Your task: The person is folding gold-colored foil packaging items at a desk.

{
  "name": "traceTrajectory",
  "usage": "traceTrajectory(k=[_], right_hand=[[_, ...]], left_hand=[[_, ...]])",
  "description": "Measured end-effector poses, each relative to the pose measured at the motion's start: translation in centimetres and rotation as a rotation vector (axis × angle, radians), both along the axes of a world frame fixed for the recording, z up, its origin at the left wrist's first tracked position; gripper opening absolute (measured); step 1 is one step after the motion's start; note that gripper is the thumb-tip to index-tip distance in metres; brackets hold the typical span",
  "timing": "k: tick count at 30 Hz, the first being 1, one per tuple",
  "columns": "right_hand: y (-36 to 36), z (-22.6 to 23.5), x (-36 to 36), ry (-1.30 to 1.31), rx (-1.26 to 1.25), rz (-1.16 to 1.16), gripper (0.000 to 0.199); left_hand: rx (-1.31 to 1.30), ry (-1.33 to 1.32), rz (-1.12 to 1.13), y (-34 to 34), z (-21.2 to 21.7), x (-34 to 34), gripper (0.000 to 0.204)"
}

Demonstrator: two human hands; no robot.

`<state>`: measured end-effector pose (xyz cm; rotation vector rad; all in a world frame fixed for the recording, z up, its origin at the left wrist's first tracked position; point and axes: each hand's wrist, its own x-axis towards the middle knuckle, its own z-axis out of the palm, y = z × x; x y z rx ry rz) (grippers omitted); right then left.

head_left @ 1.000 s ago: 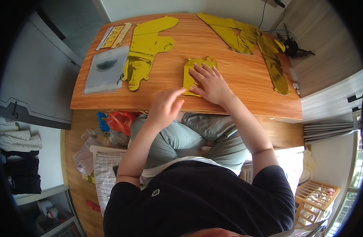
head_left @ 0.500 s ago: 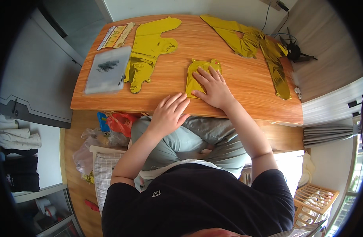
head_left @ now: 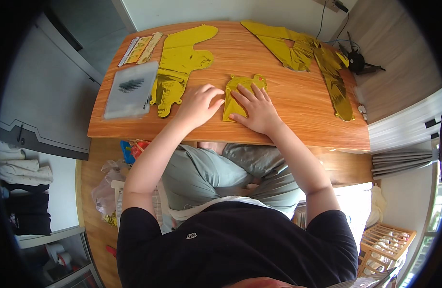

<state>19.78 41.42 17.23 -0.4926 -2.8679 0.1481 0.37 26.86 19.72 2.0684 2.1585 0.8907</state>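
Observation:
A folded gold foil balloon lies flat near the middle of the wooden table's front edge. My right hand presses down on it with the fingers spread, covering its right part. To its left, my left hand is raised at the table's surface, fingers bent and thumb apart, with nothing in them. Those fingertips are close to the balloon's left edge; whether they touch it I cannot tell. A larger flat gold foil balloon lies beyond the left hand. Another gold foil balloon, long and bent, stretches across the far right.
A clear plastic bag with dark print lies at the table's left, with printed cards behind it. A black router-like device with cables stands at the right corner. Plastic bags sit on the floor to the left.
My left hand has moved forward from the table's front edge to the folded balloon's left side, and its fingers have bent. My right hand stays spread on the balloon.

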Motion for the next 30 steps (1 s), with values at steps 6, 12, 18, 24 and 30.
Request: traceTrajectory(k=[6, 12, 18, 24, 30], right_hand=[[-0.2, 0.2, 0.1, -0.012, -0.015, -0.001, 0.079], [0.1, 0.1, 0.3, -0.013, -0.017, -0.001, 0.081], [0.0, 0.1, 0.2, -0.009, -0.012, 0.003, 0.083], [0.1, -0.1, 0.0, -0.034, 0.011, 0.004, 0.087], [0.5, -0.1, 0.1, -0.062, -0.027, -0.005, 0.093]], left_hand=[[0.054, 0.094, -0.062, 2.3, -1.7, -3.1, 0.026], [-0.031, -0.048, -0.187, 2.8, -1.4, -4.0, 0.026], [0.051, 0.108, -0.221, 3.9, -1.8, -5.3, 0.025], [-0.036, -0.002, -0.127, 4.8, -1.7, -5.0, 0.027], [-0.048, 0.177, -0.14, 3.7, -1.6, -0.1, 0.059]])
